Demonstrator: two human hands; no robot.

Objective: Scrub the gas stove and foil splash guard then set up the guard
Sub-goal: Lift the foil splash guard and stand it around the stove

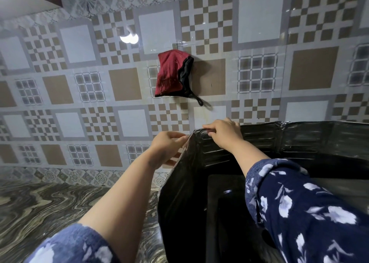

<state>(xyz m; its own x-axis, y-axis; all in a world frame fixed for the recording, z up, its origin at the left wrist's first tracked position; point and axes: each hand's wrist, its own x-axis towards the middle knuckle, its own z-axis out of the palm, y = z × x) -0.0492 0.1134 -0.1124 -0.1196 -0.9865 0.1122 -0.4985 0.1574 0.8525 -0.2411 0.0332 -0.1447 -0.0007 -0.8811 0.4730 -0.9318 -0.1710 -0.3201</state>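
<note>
Here both hands [199, 140] grip the splash guard [259, 140] enclosing the stove [225, 202].

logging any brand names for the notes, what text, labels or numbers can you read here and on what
None: no word, label, brand or number can be read in this view.
The splash guard, held at its top corner by the left hand and right hand, shows only embossed ridges.
The wall tiles carry patterns only.
The red cloth hanging on the wall shows no print.

Wall tiles [123, 66] showing checkered brown-grey patterns | lamp glare [129, 37] reflecting off them | marbled countertop [40, 206] swirling below
</note>
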